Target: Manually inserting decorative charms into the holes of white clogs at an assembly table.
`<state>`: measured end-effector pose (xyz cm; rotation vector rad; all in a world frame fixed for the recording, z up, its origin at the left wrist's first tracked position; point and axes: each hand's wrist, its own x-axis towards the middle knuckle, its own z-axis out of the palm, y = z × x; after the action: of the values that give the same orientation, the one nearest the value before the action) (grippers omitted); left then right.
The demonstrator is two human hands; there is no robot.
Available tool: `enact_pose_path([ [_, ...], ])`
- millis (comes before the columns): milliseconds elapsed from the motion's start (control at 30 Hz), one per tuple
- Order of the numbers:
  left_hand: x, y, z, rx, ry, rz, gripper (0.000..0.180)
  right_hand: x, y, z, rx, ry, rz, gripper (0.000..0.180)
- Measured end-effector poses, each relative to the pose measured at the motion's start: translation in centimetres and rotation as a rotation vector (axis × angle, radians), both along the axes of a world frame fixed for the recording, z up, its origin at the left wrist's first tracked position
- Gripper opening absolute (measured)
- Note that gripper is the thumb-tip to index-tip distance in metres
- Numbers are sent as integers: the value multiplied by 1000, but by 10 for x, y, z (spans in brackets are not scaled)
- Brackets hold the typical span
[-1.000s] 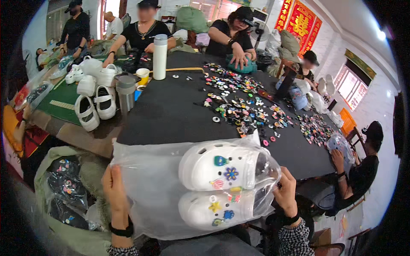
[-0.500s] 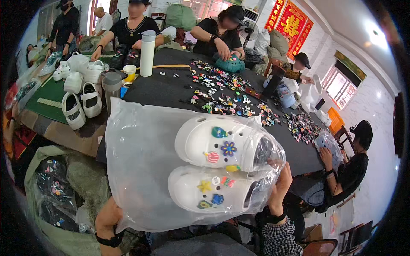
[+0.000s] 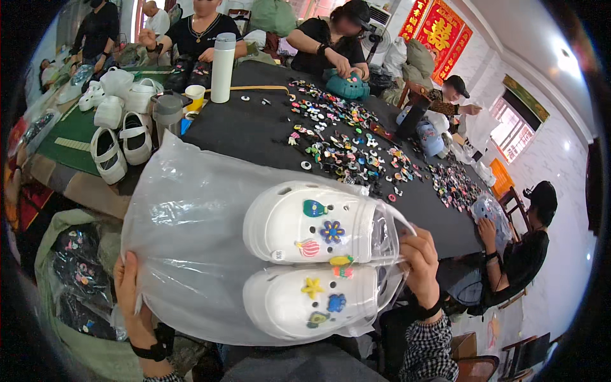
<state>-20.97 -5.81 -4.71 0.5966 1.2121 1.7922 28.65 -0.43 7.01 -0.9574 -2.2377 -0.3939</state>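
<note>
A pair of white clogs (image 3: 309, 226) with colourful shoe charms lies side by side in a clear plastic bag (image 3: 184, 210), held over the near table edge. My left hand (image 3: 130, 290) is closed on the bag's left edge, thumb in front and the other fingers mostly hidden behind. My right hand (image 3: 420, 264) is closed at the clogs' heel end, fingers curled by the raised heel strap. Whether bag film also lies between those fingers, I cannot tell. The toes point left, toward the flat part of the bag.
Loose shoe charms (image 3: 344, 149) cover much of the dark table (image 3: 219, 137). White shoes (image 3: 121, 146), a steel mug (image 3: 168, 114), a yellow cup (image 3: 195, 97) and a white bottle (image 3: 222, 69) stand left. A sack of bagged black shoes (image 3: 83, 274) sits low left. Several co-workers sit around.
My left hand has come from beneath the bag to its left edge. Bag and clogs have shifted left and slightly down. My right hand's fingers now curl by a raised heel strap.
</note>
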Motion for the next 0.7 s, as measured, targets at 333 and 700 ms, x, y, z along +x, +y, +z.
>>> enact_pose_path([
  [333,-76,-24,-21,222,-83,297,47,4,37,29,166,-146,-165,36],
  [700,-60,-76,26,137,704,839,45,10,32,19,-182,157,-347,27],
])
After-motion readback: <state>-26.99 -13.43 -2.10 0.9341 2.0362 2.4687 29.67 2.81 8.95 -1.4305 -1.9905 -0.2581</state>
